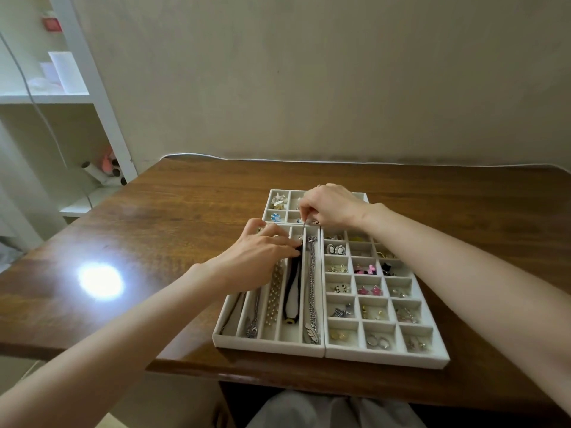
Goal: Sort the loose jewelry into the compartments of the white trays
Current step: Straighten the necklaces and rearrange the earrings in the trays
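Your lap [324, 409] shows below the worktop [170, 211] edge. Just beyond it, the long-slot tray [268, 345] lies against the grid tray [386, 356]. Your right hand [335, 205] pinches the far end of the silver chain [311, 273]. The chain runs lengthwise down the rightmost slot toward you, so its long axis points from that hand straight back at your body. Your left hand [265, 247] meets the top of the black necklace [292, 288] one slot over (whether it pinches or only presses cannot be told). Lowering the chain's end looks like work for the right hand, the nearer one.
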